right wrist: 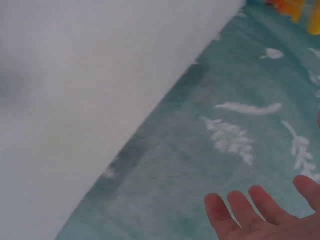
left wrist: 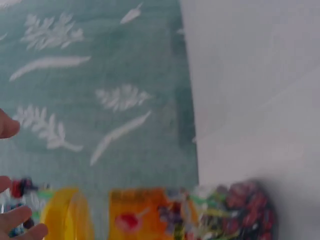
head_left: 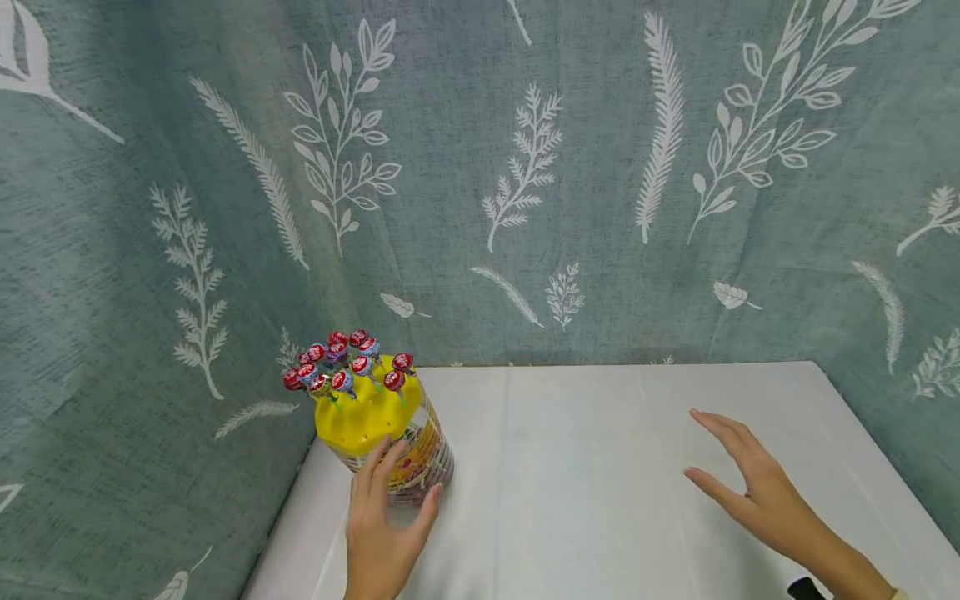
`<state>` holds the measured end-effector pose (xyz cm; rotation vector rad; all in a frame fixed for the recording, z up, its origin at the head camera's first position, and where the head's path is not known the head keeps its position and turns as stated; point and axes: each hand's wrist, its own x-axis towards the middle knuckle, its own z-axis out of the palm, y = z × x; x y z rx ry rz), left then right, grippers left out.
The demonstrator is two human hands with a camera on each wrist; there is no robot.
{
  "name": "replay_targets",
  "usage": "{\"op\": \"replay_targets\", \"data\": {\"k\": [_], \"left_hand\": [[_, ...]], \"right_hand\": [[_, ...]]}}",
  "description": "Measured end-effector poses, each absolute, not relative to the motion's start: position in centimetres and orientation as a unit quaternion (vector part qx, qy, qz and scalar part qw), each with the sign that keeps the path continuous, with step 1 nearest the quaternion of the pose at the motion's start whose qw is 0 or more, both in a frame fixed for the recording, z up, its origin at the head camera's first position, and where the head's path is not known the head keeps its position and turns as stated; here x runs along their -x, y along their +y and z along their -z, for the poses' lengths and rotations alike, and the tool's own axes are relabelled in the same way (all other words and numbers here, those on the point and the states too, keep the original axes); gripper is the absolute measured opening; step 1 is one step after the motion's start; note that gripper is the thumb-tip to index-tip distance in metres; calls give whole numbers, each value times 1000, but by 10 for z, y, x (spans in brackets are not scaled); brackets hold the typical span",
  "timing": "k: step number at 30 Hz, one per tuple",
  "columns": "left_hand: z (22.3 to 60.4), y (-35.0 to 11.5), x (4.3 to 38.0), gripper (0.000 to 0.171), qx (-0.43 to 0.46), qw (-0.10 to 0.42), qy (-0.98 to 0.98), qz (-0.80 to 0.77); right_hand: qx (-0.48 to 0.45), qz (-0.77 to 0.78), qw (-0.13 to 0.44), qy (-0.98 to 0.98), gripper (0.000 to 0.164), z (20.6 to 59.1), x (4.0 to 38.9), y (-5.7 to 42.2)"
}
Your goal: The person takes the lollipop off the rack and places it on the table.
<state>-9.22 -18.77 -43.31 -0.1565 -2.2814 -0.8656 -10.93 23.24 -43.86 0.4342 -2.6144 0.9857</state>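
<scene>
A tall clear jar of lollipops (head_left: 423,454) stands at the left of the white table, with an orange label and more wrapped candies inside. Its yellow lid (head_left: 360,421) has small holes, and several red, blue and purple wrapped lollipops (head_left: 362,365) stick up from it by their sticks. My left hand (head_left: 382,521) is at the jar's near side, thumb and fingers spread, fingertips overlapping the lid's edge in the head view. In the left wrist view the jar (left wrist: 200,215) lies along the bottom edge. My right hand (head_left: 772,500) hovers over the table's right side, fingers extended, holding nothing.
The white table (head_left: 570,467) meets a grey-green curtain (head_left: 465,167) with white leaf prints at the back and both sides. The jar stands close to the left curtain. A small black object (head_left: 806,588) shows beneath the right wrist.
</scene>
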Motion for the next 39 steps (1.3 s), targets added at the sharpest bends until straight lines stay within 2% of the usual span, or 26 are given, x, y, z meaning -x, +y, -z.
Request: {"op": "replay_targets", "data": {"k": [5,15,22,31,39], "left_hand": [[425,-210,95,71,41,353,-857,373],[429,-248,111,70,9,369,-833,413],[422,-279,130,74,-13,306,-826,474],[422,-297,151,82,47,210,-810,546],[432,-295,158,75,23,194,-803,563]], "right_hand": [[-166,-353,173,-904,72,424,110,218],[-219,-427,166,-861,69,406,117,185],[-244,-463,152,-838,65,401,129,156],[-286,-507,135,-802,57,381,142,109],[-302,-545,105,-775,46,358,146,66]]}}
